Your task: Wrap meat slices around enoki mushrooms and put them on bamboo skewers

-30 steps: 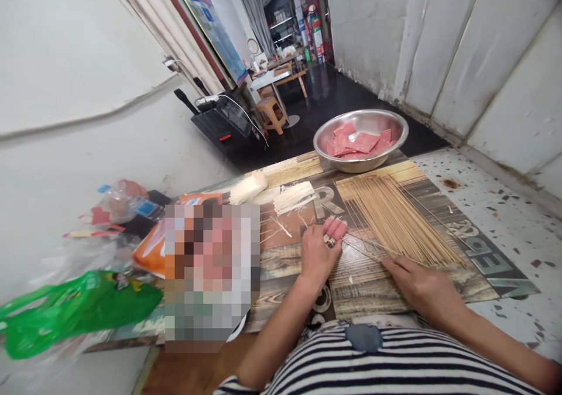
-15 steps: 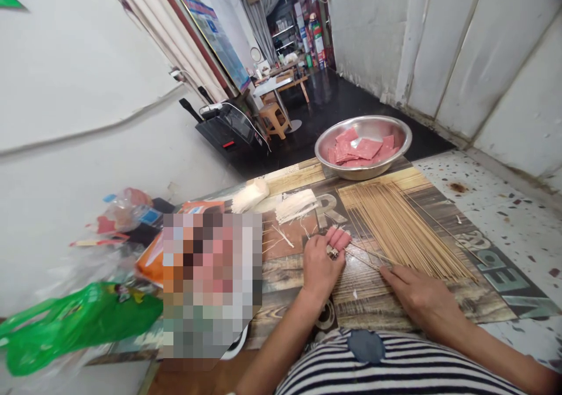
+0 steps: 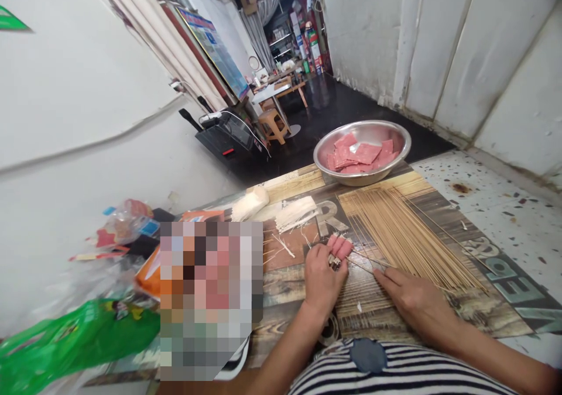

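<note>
My left hand (image 3: pixel 324 278) is closed around several small pink meat rolls (image 3: pixel 341 246) with pale enoki ends sticking out, held low over the table. In my right hand (image 3: pixel 415 296), fingers pinched together, is the rear part of thin bamboo skewers (image 3: pixel 360 264); their front ends run to the rolls. How deep the tips go is hidden. Right of the rolls lies a wide spread of bamboo skewers (image 3: pixel 404 237). Just beyond my left hand rest a bundle of enoki mushrooms (image 3: pixel 297 212) and a second enoki clump (image 3: pixel 249 204).
A steel bowl (image 3: pixel 322 164) with pink meat slices (image 3: pixel 367 154) stands at the table's far edge. On the left are a blurred-out area (image 3: pixel 211 301), an orange package (image 3: pixel 147 275) and a green plastic bag (image 3: pixel 83 330). Loose enoki strands (image 3: pixel 285 246) lie on the wood-patterned table (image 3: pixel 281 301).
My right hand has shifted slightly left along the skewers, toward the rolls. My left hand keeps its hold on the rolls. The whole view has tilted a little.
</note>
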Demonstrator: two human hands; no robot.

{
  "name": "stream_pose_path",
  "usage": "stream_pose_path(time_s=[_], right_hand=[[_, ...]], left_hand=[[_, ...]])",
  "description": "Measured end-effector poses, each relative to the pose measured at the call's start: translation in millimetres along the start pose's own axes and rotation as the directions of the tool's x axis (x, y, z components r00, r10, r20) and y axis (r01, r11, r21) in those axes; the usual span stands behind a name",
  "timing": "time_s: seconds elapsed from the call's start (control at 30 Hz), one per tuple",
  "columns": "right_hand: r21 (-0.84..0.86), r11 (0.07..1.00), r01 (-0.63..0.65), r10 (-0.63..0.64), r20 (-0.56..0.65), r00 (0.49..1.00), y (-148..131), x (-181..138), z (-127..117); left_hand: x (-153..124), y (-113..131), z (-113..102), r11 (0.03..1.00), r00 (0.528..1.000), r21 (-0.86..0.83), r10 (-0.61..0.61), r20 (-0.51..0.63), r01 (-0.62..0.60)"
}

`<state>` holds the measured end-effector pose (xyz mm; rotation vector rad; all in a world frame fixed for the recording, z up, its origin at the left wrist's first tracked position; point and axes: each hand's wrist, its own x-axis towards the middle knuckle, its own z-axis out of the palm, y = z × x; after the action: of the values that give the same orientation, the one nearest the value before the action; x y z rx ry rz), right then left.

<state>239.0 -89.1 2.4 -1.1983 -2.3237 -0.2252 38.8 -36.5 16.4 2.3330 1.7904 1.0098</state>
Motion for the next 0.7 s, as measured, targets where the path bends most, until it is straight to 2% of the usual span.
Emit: stream_pose_path(time_s=[0.2, 0.37, 0.53, 0.7], right_hand=[[0.027, 1.000, -0.004, 0.004, 0.015, 1.000, -1, 9, 3], [0.067, 0.998, -0.007, 0.002, 0.083, 0.997, -4, 24, 3], [0.087, 0.996, -0.029, 0.018, 0.126, 0.992, -7, 34, 17], [-0.034, 0.996, -0.085, 0.089, 0.169, 0.982, 3, 24, 18]], left_hand=[[0, 0, 0, 1.000, 1.000, 0.003, -0.005, -0.003, 0.005], [-1, -3, 2, 1.000, 1.000, -0.011, -0.022, 0.015, 0.022], [-3, -2, 6, 0.999, 0.999, -0.042, -0.029, 0.024, 0.030], [8, 7, -15, 0.993, 0.997, -0.100, -0.070, -0.020, 0.067]])
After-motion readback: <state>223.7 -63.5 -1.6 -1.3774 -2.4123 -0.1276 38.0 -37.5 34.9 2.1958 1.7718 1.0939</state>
